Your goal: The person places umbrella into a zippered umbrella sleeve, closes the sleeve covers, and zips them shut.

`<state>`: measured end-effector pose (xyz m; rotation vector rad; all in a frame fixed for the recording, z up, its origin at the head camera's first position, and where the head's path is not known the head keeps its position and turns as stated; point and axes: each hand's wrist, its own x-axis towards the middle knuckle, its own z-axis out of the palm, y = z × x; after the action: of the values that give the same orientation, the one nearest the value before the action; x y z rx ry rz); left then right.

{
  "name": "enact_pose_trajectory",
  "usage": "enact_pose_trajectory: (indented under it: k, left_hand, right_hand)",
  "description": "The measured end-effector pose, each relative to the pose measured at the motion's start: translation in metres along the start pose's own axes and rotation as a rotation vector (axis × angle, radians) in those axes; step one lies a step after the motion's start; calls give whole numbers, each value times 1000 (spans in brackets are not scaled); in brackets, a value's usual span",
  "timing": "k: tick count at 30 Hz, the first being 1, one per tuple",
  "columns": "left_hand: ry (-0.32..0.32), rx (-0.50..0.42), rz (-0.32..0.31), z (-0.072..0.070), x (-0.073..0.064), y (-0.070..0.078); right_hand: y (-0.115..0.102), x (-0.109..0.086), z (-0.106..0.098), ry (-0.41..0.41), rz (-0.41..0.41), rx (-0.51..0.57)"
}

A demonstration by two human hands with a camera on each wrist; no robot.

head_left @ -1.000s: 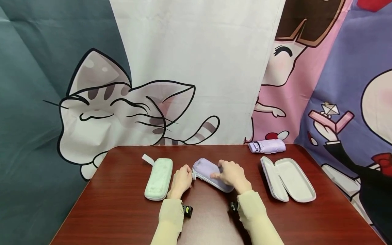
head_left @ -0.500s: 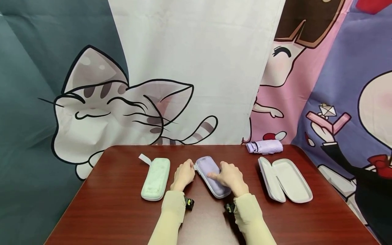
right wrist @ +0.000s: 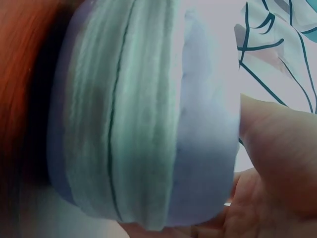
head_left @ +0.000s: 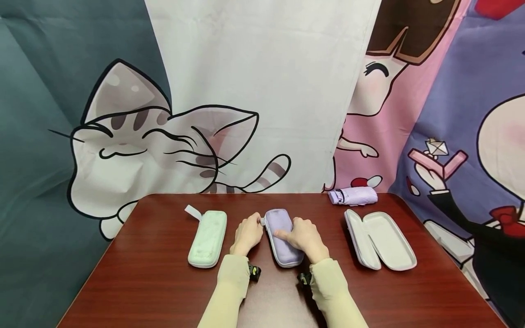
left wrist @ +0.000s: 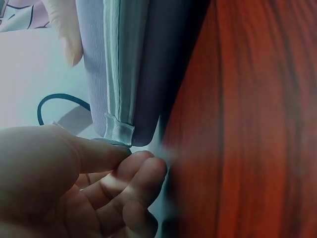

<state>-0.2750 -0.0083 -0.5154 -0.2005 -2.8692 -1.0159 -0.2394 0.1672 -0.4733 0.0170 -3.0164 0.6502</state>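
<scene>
A purple zip case (head_left: 283, 250) lies on the table between my hands, its pale zipper closed along the sides in view. With its thumb and fingertips, my left hand (head_left: 248, 233) pinches the light fabric strap at the far left corner of the case. The left wrist view shows a small pale tab (left wrist: 120, 132) at the zipper's end, right by the fingertips. My right hand (head_left: 304, 237) grips the case from its right side, the thumb (head_left: 283, 234) across the top. In the right wrist view the rounded near end (right wrist: 143, 124) of the case fills most of the picture.
A mint green zip case (head_left: 208, 239) with a white strap lies to the left on the brown table (head_left: 164, 291). Over on the right sits an opened case (head_left: 387, 241) with a white lining. Behind it, near the far edge, is a folded purple umbrella (head_left: 353, 196).
The purple case has turned clockwise on the table, its near end swinging left, so it now points more straight away from me. My right hand has shifted slightly left with it.
</scene>
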Motion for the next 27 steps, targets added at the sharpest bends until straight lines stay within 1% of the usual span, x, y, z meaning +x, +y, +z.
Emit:
enact_pose_trajectory:
  k: [6, 11, 15, 19, 24, 27]
  left_hand:
    - [-2, 35, 36, 2, 2, 2]
    - [8, 34, 60, 0, 1, 2]
    - [6, 41, 78, -1, -1, 1]
    - [6, 46, 83, -1, -2, 1]
    - [27, 45, 93, 0, -2, 2]
    - [30, 41, 82, 1, -1, 3]
  right_hand:
    - [-1, 0, 2, 2, -8, 21]
    - [-2, 0, 4, 18, -30, 28]
    - [-4, -2, 5, 8, -14, 35]
    - [-6, -3, 4, -8, 2, 34]
    - [-6, -1, 3, -15, -2, 35]
    - [-5, -1, 2, -20, 3, 33]
